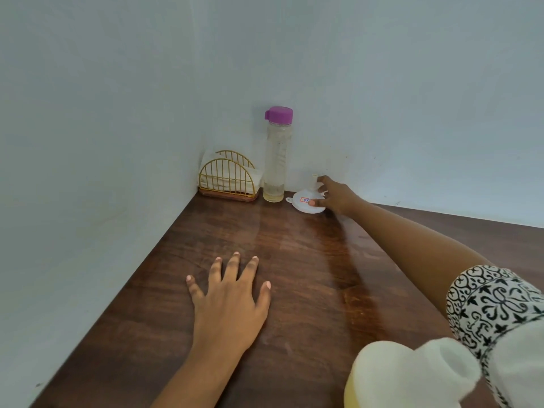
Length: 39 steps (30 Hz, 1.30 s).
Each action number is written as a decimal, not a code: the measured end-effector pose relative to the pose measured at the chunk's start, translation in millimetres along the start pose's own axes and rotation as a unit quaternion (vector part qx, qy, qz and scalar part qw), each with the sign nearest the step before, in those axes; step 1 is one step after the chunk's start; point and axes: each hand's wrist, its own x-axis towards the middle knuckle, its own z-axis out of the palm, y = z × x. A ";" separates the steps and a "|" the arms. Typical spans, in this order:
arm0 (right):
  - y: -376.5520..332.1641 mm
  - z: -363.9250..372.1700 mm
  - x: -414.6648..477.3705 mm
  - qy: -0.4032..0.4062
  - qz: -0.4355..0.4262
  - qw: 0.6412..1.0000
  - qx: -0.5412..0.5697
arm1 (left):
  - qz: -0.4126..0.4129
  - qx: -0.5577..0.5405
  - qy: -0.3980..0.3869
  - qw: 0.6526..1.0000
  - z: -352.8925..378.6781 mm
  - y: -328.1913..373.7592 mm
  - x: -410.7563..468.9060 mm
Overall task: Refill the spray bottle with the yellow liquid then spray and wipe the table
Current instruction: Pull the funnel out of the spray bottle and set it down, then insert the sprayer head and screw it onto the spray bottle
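Against the far corner of the dark, wood-grained table (309, 275), a tall bottle (278, 160) of clear, ribbed plastic is standing upright under a rounded purple cap (279, 114), and only a shallow layer of yellowish liquid (273, 197) is sitting at its base. Just left of the tall bottle, a napkin holder (228, 179) made of thin gold wire bent into two arches is standing on a small wooden base, with folded white napkins (256, 176) showing between the arches. Just right of the tall bottle, a white plastic funnel (303, 201) is lying mouth-down on the wood, its narrow spout pointing up and a small red-edged label showing on its cone. The right hand (335, 194) is gripping this funnel, the fingers curling closely round the spout while the thumb is pressing on the cone. Well in front of the tall bottle, the left hand (232, 295) is lying palm-down on the table, fingers straight and spread wide, holding nothing. Far nearer than the tall bottle and off to its right, a smooth pale yellow container (397, 375) with a white top is showing blurred at the frame's lower edge, beside a black-and-white patterned sleeve (494, 301); what kind of container it is cannot be told
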 end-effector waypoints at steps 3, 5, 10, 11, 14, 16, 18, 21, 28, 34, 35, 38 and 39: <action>-11.2 -23.8 -20.2 0.016 0.023 0.998 0.048 | 0.000 0.000 -0.003 1.000 -3.2 0.0 -0.7; -16.1 -49.6 -42.3 0.027 0.035 0.998 0.035 | 0.001 -0.008 -0.003 1.000 -5.6 2.0 -2.8; -28.2 -130.9 -145.5 0.035 0.025 0.996 -0.083 | 0.008 -0.014 0.006 1.000 -8.3 2.3 -7.1; -29.6 -144.6 -173.8 0.025 0.024 0.994 -0.106 | 0.010 -0.013 0.010 1.000 -9.4 2.8 -9.1; -20.2 -163.9 -255.2 -0.009 0.038 0.982 -0.182 | 0.023 -0.021 0.024 0.999 -13.1 3.5 -12.3; 1.2 -161.2 -301.7 -0.017 0.075 0.980 -0.184 | 0.054 -0.089 0.097 0.990 -14.9 0.7 -17.4; 25.0 -150.6 -335.0 -0.025 0.121 0.979 -0.160 | 0.085 -0.212 0.199 0.953 -20.0 -0.3 -32.5; 58.1 -136.3 -365.9 -0.005 0.180 0.975 -0.133 | 0.102 -0.371 0.307 0.871 -36.6 17.4 -93.8; 82.6 -115.3 -373.8 0.035 0.280 0.959 -0.037 | 0.236 -0.468 -0.271 0.807 -26.1 112.9 -246.8; 83.6 -104.8 -368.4 0.050 0.317 0.947 0.018 | -0.019 -0.607 -0.526 0.596 -12.0 186.9 -268.2; 84.7 -104.4 -368.3 0.051 0.321 0.945 0.028 | -0.042 -0.622 -0.519 0.585 -10.3 196.2 -268.7; 89.1 -102.5 -368.4 0.053 0.334 0.938 0.068 | -0.100 -0.648 -0.510 0.557 -6.3 217.1 -266.7; 90.0 -101.5 -368.7 0.052 0.339 0.935 0.087 | -0.105 -0.649 -0.507 0.557 -6.0 222.7 -266.4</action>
